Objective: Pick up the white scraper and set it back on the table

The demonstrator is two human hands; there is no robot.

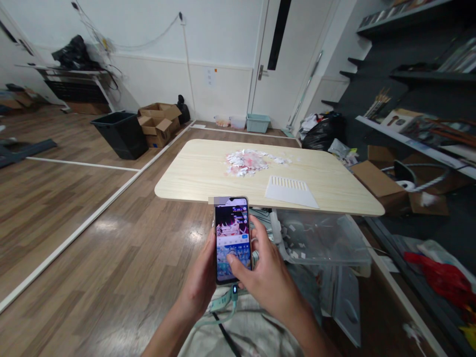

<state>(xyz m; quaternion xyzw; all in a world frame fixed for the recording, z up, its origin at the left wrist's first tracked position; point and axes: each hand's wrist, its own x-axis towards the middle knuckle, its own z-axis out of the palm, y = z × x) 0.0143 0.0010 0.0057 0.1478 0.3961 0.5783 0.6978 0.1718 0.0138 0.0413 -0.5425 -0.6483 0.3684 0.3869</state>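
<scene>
A smartphone is held upright between my two hands, its lit screen showing a picture above a blue keyboard. My left hand grips the phone's left edge. Around the right edge wraps my right hand, its thumb resting on the keyboard area. A pale green charging cable is plugged into the phone's bottom end. Beyond the phone stands a light wooden table, bearing a pile of white and pink paper scraps and a white sheet with a row of slots.
Under the table's right side is a clear plastic bin with small white pieces inside. A black trash bin and open cardboard boxes stand at the back left. Dark shelves and another open carton line the right.
</scene>
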